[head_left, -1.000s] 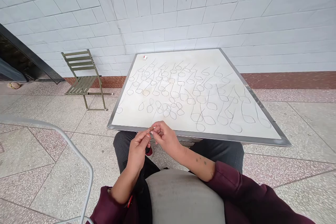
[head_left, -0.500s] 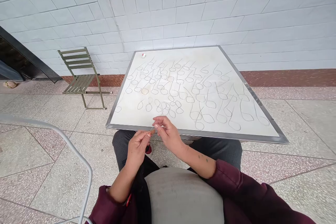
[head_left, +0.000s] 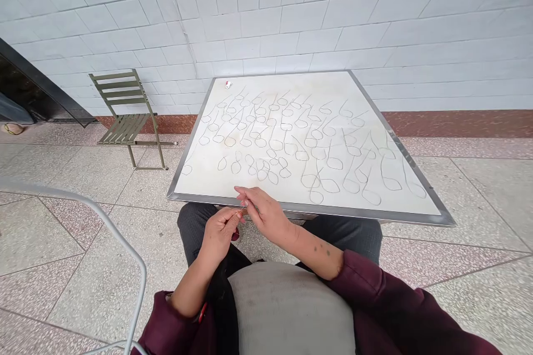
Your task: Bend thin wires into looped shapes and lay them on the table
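My left hand (head_left: 219,233) is closed in a pinch on a thin wire just off the near edge of the white table (head_left: 208,184). Beside it, my right hand (head_left: 266,213) has its thumb and fingers at the same wire, partly over the table's metal rim. The wire between them is very fine and its shape is hard to make out. Many thin wire pieces with looped ends, such as one wire loop (head_left: 371,197), lie spread over the tabletop. Several small closed loops (head_left: 262,171) lie nearer my hands.
A small red and white object (head_left: 228,84) sits at the table's far left corner. A green folding chair (head_left: 125,128) stands left by the tiled wall (head_left: 258,28). A grey metal tube frame (head_left: 139,266) curves at lower left.
The fingers of my right hand have shifted slightly left and down, closer to my left hand. The view has tilted a little; the wires on the table lie as before.
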